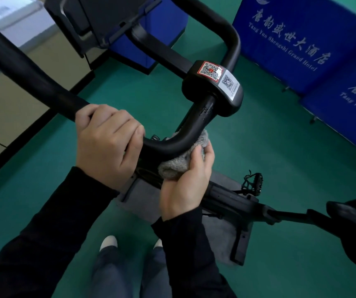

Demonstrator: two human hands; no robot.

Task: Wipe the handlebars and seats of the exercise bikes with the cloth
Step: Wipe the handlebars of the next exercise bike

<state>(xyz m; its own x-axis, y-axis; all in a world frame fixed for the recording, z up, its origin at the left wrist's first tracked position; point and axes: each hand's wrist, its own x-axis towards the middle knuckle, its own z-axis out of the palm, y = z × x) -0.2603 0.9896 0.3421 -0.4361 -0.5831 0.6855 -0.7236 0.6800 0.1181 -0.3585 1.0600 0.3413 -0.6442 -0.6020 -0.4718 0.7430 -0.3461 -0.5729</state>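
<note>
Standing at a black exercise bike (233, 198), both arms in black sleeves.

Gripping the handlebar (168, 145) with the left hand (106, 143), fingers curled over the top of the tube where the long straight grip runs into the bend. Holding a grey fleecy cloth (172, 168) in the right hand (185, 190), thumb and fingers curled round it. Pressing the cloth against the underside and outer side of the bend, just right of the left hand, the two hands close but not touching.

Beyond the right hand, up the tube: a rounded black clamp block (211, 97) bearing a red-framed QR sticker (210, 70) and a white QR sticker (228, 83) side by side. Farther beyond the left hand: a dark console bracket (99, 18).

Below and right of the right hand: a black pedal (253, 184). Well to the right of it, a black saddle (355, 229) on its post. Under both hands: a grey mat (140, 196) beneath the bike, lying on a green floor (280, 158). Beneath the forearms: white shoes (108, 241) and blue trousers.

Far right of the hands: blue banners (297, 39) printed with Chinese characters and "Tang Yun Shengshi Grand Hotel".
</note>
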